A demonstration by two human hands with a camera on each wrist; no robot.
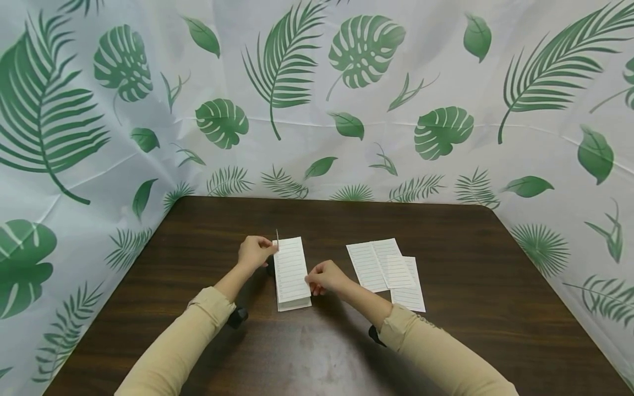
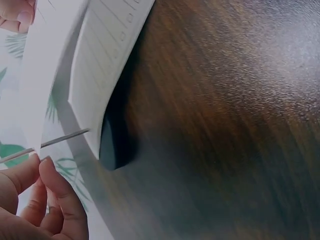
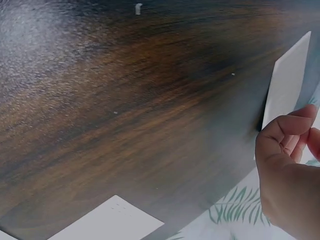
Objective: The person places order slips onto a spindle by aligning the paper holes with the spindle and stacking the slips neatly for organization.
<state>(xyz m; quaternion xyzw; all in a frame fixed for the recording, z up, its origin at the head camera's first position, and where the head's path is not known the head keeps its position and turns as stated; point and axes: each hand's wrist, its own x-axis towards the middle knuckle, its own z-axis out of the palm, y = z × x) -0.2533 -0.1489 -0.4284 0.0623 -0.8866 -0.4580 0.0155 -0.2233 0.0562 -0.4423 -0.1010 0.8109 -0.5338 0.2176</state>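
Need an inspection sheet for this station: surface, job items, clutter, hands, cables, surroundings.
Surface: dark wood-grain table, glare near the front.
Job's things: upper sheet raised over a lower sheet; thin metal rod beside the upper sheet's corner; dark object beneath, identity unclear; loose lined sheets overlapping on the right.
Clutter: a few pale specks on the table.
Left hand: pinches the upper sheet's far-left corner.
Right hand: pinches its right edge.
Cables: nothing seen.
Surroundings: white curtain with green leaf print behind and at both sides.
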